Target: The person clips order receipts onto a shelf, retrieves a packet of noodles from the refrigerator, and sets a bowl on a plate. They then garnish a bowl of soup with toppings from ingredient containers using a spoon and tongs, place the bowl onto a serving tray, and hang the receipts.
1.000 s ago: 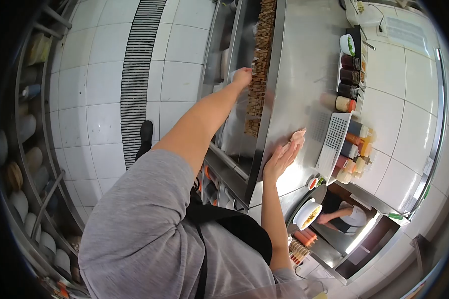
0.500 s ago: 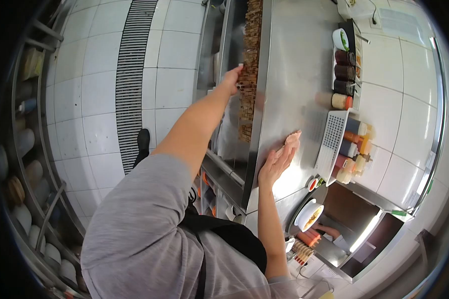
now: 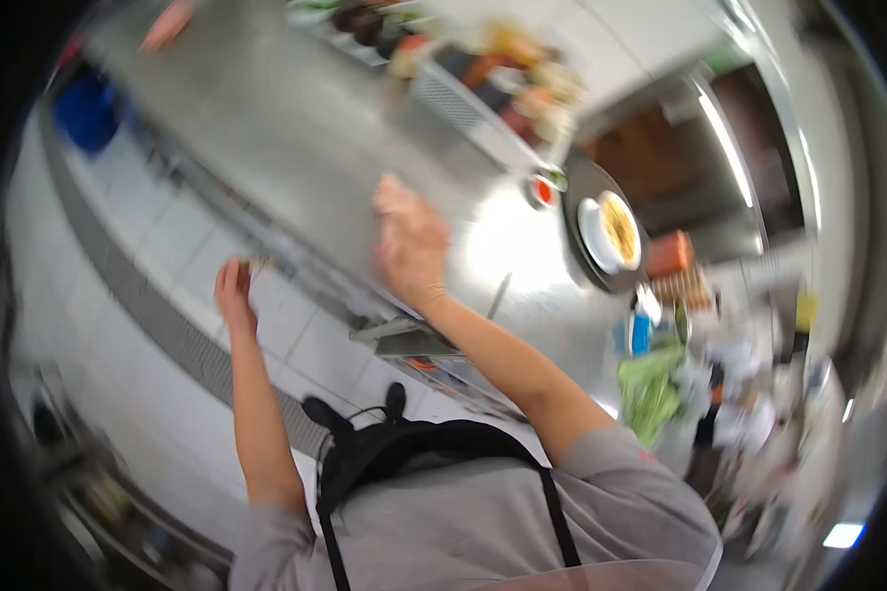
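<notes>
My right hand [image 3: 414,251] is over the steel counter [image 3: 296,128], near its front edge, its fingers pressed on a pinkish crumpled cloth [image 3: 392,197]. Motion blur smears the cloth's outline. My left hand [image 3: 235,288] hangs in front of the counter over the tiled floor, with its fingers curled together. Something small and pale shows at its fingertips, too blurred to name.
A white perforated basket [image 3: 463,113] of sauce bottles stands along the counter's back. A small bowl of red sauce [image 3: 542,192] sits near a dark tray [image 3: 583,182] bearing a white bowl of food [image 3: 616,231]. Another person's hand [image 3: 168,25] reaches in at top left; a blue bin [image 3: 87,113] stands below.
My view has swung toward the right end of the counter. My left hand has left the long open drawer, which no longer shows. My right hand stays with the cloth on the counter.
</notes>
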Available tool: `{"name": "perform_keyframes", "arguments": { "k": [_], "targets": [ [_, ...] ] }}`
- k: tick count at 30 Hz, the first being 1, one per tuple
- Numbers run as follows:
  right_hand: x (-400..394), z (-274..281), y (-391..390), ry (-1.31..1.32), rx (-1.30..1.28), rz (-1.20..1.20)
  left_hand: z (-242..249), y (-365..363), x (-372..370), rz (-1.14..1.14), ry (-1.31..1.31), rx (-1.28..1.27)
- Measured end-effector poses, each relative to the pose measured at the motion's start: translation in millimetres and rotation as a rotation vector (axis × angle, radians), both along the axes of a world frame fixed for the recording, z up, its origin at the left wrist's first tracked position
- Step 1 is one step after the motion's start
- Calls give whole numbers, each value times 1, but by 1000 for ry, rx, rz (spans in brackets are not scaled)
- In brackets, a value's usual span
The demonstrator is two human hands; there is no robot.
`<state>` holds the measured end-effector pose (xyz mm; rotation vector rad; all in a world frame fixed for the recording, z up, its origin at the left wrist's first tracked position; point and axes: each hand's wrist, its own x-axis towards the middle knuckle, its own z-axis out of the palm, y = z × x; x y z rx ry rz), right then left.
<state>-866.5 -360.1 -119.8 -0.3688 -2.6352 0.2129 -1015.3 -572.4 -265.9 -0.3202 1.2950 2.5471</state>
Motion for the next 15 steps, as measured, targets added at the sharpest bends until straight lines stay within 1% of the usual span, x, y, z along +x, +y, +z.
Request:
{"name": "perform_keyframes", "arguments": {
  "k": [1,2,3,4,6,7,8,9,10,12,13,14,15],
  "targets": [
    [1,11,3,104,-91,85,13,-2,17,-95,113,-102],
    [22,3,-3,89,-66,132,38,-4,37,-219,257,-338],
    [44,-12,-18,70,-41,203,68,0,62,-322,374,-511],
    [56,-19,-31,117,-281,393,85,2,85,-431,484,-522],
    [94,-4,-54,177,-438,445,104,17,128,-624,557,-404],
    [109,4,-50,208,-446,435,117,31,151,-673,597,-379],
    [126,12,-43,94,-684,336,118,47,171,-647,578,-287],
    [142,18,-32,-23,-917,240,123,61,185,-668,612,-290],
    [159,23,-19,6,-924,239,142,75,202,-704,712,-389],
    [194,26,14,161,-980,195,168,115,240,-708,951,-405],
    [211,28,30,261,-850,222,174,133,259,-679,1057,-448],
    [229,30,48,359,-719,247,180,153,279,-682,1077,-458],
    [248,31,69,427,-748,219,186,173,297,-653,1090,-448]
  ]
}}
